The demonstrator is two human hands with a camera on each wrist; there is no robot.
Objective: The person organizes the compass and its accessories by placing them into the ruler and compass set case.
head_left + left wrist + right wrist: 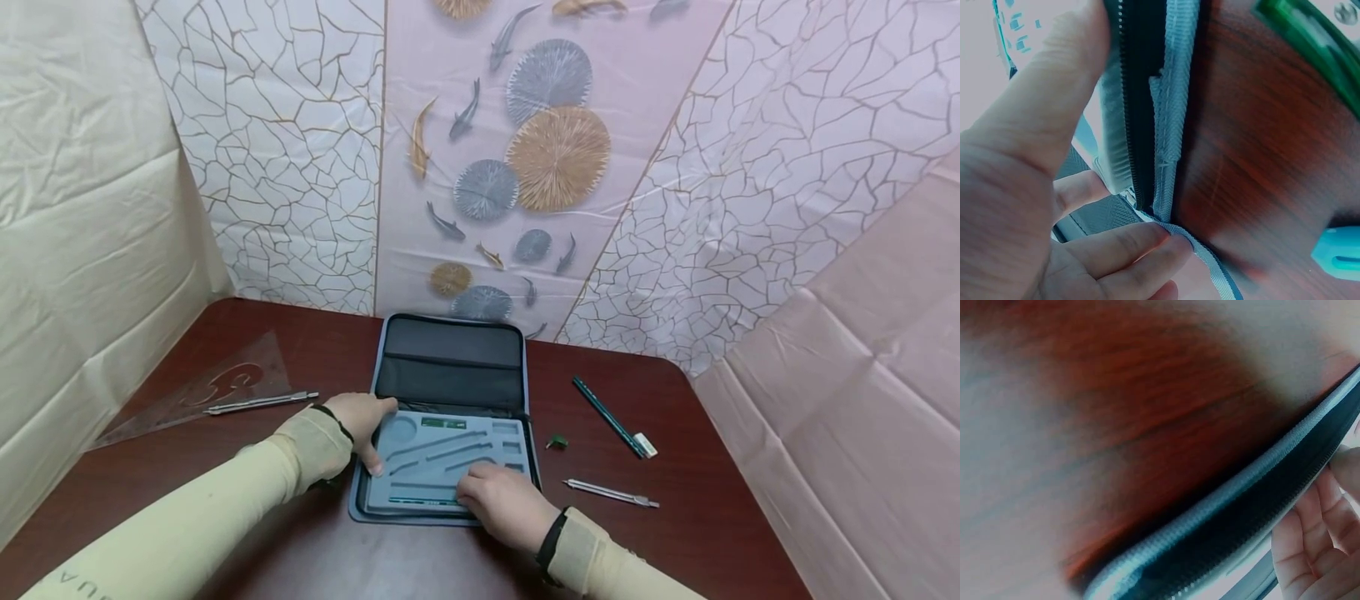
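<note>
A grey-blue zippered case (pixel 452 333) lies open on the table, its dark lid at the back. In its base sits a grey molded tray (pixel 408 475) with recesses, including a green rectangular piece (pixel 442 423). My left hand (pixel 362 421) rests on the case's left edge, thumb on the tray and fingers spread near the hinge. The left wrist view shows these fingers touching the fabric binding (pixel 1175 125). At the tray's front slot, my right hand (pixel 510 504) curls its fingers over the right end of a dark green pencil (pixel 423 502). Its fingertips are partly hidden.
Right of the case lie a green sharpener (pixel 557 442), another green pencil (pixel 607 417), a white eraser (pixel 646 446) and a metal compass (pixel 611 493). To the left lie a clear set square (pixel 187 400) and another metal drawing instrument (pixel 261 403). Patterned cloth (pixel 300 167) closes off the back.
</note>
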